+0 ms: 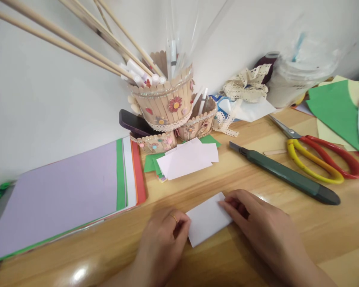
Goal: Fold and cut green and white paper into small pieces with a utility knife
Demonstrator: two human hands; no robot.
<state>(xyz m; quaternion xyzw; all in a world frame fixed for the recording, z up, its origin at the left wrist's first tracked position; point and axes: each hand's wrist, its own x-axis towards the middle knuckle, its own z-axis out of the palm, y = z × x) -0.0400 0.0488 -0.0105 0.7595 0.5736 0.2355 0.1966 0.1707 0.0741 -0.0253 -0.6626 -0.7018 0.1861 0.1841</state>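
Observation:
A small white paper rectangle (208, 219) lies on the wooden table between my hands, and it looks folded. My left hand (164, 239), with a ring on one finger, pinches its left edge between thumb and curled fingers. At the right end, my right hand (257, 219) grips the paper near its upper right corner with thumb and forefinger. Just behind it rests a stack of white paper scraps (188, 159) over green paper pieces (151, 162). To the right of my right hand lies a dark green utility knife (287, 173) with its blade out.
Scissors (320, 155) with red and yellow handles lie at right, near green paper (332, 107). Coloured sheets (68, 183) are stacked at left. Popsicle-stick holders (164, 103) carry markers and long wooden sticks (62, 48). Lace (245, 85) and a plastic tub (299, 75) stand by the wall.

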